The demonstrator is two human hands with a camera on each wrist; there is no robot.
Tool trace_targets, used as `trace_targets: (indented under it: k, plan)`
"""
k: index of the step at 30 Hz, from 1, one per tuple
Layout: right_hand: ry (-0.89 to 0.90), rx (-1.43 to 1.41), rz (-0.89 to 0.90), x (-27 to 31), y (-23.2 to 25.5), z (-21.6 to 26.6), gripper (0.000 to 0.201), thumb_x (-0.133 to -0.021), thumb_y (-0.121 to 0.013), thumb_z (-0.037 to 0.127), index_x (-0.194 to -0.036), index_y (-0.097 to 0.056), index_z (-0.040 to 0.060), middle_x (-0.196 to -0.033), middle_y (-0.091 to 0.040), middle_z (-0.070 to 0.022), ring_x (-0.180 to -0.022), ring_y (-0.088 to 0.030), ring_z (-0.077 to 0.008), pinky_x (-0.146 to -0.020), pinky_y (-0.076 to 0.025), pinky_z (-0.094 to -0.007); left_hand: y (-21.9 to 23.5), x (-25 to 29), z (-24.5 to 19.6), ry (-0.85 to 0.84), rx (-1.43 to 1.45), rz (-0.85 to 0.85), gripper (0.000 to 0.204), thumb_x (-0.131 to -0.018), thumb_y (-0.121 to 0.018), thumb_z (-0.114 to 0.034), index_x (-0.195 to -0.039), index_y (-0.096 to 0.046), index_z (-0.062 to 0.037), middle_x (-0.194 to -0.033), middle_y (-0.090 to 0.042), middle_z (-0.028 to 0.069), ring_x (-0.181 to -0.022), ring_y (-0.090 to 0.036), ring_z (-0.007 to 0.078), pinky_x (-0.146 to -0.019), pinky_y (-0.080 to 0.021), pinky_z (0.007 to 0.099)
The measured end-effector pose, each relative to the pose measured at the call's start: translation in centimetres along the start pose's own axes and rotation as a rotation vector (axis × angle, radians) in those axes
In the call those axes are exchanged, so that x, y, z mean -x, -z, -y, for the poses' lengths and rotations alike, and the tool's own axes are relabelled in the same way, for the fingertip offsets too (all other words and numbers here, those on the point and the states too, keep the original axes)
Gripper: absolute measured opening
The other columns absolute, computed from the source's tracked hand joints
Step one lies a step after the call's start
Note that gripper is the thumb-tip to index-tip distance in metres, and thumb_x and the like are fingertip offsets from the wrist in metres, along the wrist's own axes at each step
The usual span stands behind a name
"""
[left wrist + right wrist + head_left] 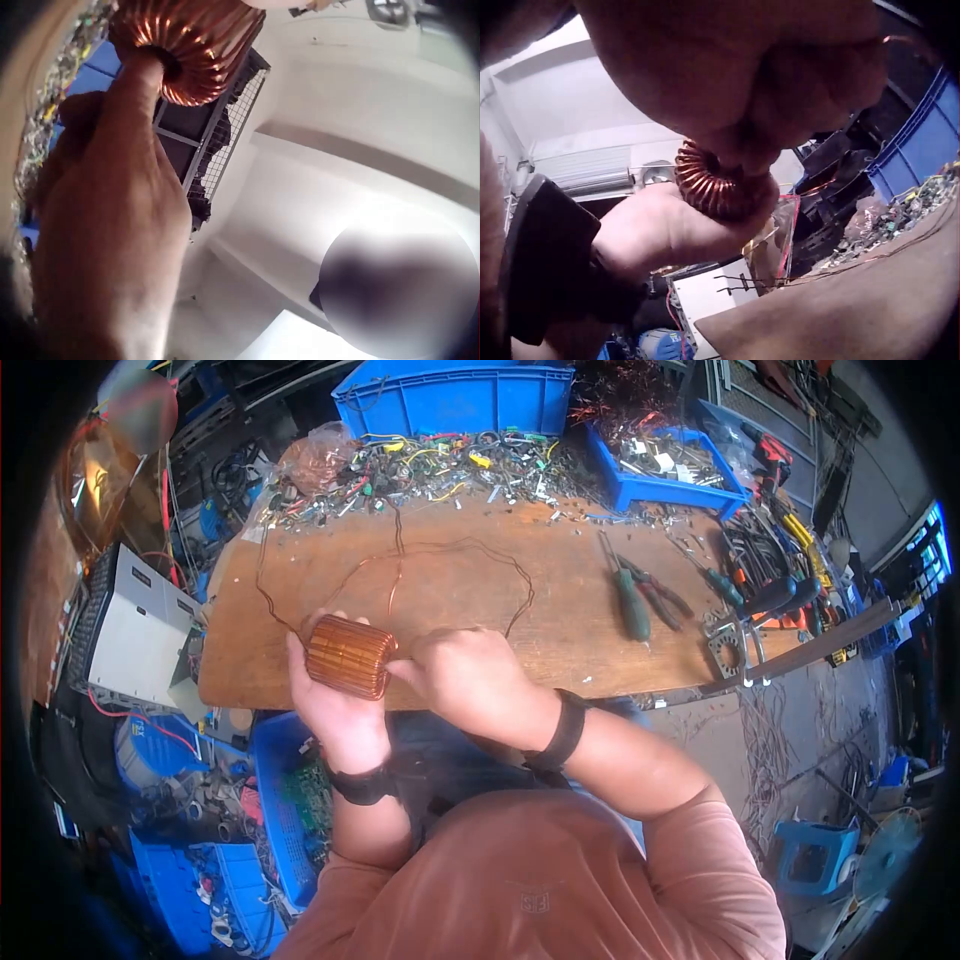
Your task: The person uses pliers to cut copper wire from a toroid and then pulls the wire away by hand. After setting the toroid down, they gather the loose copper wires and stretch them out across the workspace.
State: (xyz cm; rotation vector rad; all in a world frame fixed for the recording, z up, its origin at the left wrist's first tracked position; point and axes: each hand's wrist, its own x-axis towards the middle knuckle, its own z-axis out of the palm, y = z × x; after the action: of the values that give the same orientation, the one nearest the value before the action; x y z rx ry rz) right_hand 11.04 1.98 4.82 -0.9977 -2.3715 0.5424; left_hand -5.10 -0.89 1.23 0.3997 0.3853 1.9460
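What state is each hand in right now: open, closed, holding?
Left hand: holding the copper coil.
Right hand: closed, gripping copper wire at the coil's end.

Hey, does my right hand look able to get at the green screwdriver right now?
Probably yes: the green screwdriver lies uncovered on the bench, with little lying between it and your right hand. That hand is curled at the copper coil, apparently gripping wire, so it may need freeing first.

Copper-orange coil (345, 657), parallel-striped; brown tabletop (450, 595); blue bin (460, 405), far edge; green screwdriver handle (634, 608), toward right edge
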Motion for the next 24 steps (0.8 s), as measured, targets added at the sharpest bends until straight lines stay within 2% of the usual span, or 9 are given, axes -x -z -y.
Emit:
trace_targets:
  k: [5, 8, 11, 14, 15, 18, 21, 24]
  plan:
    - [-0.008, -0.041, 0.072, 0.6, -0.5, -1.3, 0.031, -0.084, -0.061, 0.03, -0.075, -0.064, 0.0003, -0.074, -0.063, -0.0212, -0.074, -0.061, -0.0391, -0.066, -0.049, -0.0471, -2.1, 0.8, 0.3, -0.083, -0.159, -0.048, 0.04, -0.099, -0.041, -0.036, -0.11, -0.054, -0.0001, -0.1, -0.06, 0.0137, -0.091, -0.06, 0.0301, -0.081, -0.05, 0.0418]
    - [-0.003, -0.154, 0.063, 0.9, -0.6, -1.4, 0.031, -0.083, -0.062, 0.031, -0.075, -0.064, 0.0007, -0.077, -0.063, -0.0206, -0.077, -0.061, -0.0389, -0.068, -0.049, -0.0473, -1.3, 0.4, -0.1, -0.074, -0.171, 0.052, 0.038, -0.099, -0.042, -0.035, -0.107, -0.056, -0.0015, -0.101, -0.061, 0.0134, -0.09, -0.06, 0.0308, -0.081, -0.05, 0.0438]
    - [0.121, -0.101, 0.011, 1.7, -0.6, -2.4, 0.03, -0.082, -0.064, 0.033, -0.079, -0.065, 0.0029, -0.078, -0.063, -0.0177, -0.078, -0.061, -0.0381, -0.068, -0.049, -0.0463, -0.7, 0.3, -1.0, -0.049, -0.265, -0.037, 0.035, -0.098, -0.043, -0.035, -0.105, -0.057, -0.0035, -0.102, -0.061, 0.0134, -0.088, -0.06, 0.0328, -0.079, -0.05, 0.0459]
    - [0.1, 0.015, 0.229, 2.9, 1.9, -4.9, 0.029, -0.08, -0.067, 0.035, -0.081, -0.066, 0.0053, -0.076, -0.061, -0.0151, -0.077, -0.06, -0.0361, -0.067, -0.049, -0.0438, 1.1, -0.4, -2.9, 0.041, -0.166, 0.052, 0.033, -0.098, -0.044, -0.034, -0.104, -0.058, -0.005, -0.103, -0.061, 0.0137, -0.089, -0.059, 0.0348, -0.078, -0.049, 0.0478]
    - [0.263, -0.031, 0.091, 3.4, 1.9, -6.4, 0.029, -0.08, -0.067, 0.036, -0.079, -0.066, 0.0068, -0.074, -0.06, -0.0131, -0.073, -0.058, -0.0339, -0.066, -0.048, -0.0417, 1.9, -0.6, -3.6, 0.059, -0.156, 0.091, 0.032, -0.098, -0.044, -0.034, -0.103, -0.059, -0.0061, -0.103, -0.061, 0.014, -0.09, -0.058, 0.0354, -0.078, -0.049, 0.0479]
    - [0.484, -0.116, -0.081, 3.1, 2.0, -8.3, 0.034, -0.083, -0.063, 0.041, -0.079, -0.069, 0.007, -0.073, -0.064, -0.0135, -0.072, -0.062, -0.0351, -0.065, -0.049, -0.0439, 3.0, -1.2, -4.7, 0.089, -0.092, 0.102, 0.032, -0.098, -0.043, -0.033, -0.102, -0.059, -0.0063, -0.104, -0.061, 0.0138, -0.092, -0.057, 0.0349, -0.08, -0.048, 0.0487]
    - [0.32, -0.171, 0.124, 3.1, 2.9, -7.6, 0.036, -0.082, -0.064, 0.042, -0.076, -0.069, 0.0074, -0.07, -0.063, -0.0138, -0.07, -0.061, -0.0337, -0.063, -0.048, -0.0437, 3.2, -1.4, -5.1, 0.076, -0.091, 0.141, 0.033, -0.098, -0.042, -0.033, -0.106, -0.059, -0.0068, -0.103, -0.06, 0.0132, -0.089, -0.056, 0.0337, -0.078, -0.047, 0.0467]
    - [0.216, -0.052, 0.157, 3.3, 1.9, -7.1, 0.036, -0.081, -0.064, 0.043, -0.072, -0.068, 0.0083, -0.067, -0.061, -0.0137, -0.067, -0.06, -0.0332, -0.059, -0.047, -0.043, 2.4, -1.3, -5.3, 0.024, -0.091, 0.146, 0.035, -0.098, -0.042, -0.034, -0.115, -0.057, -0.0073, -0.101, -0.06, 0.0128, -0.086, -0.056, 0.032, -0.076, -0.046, 0.0448]
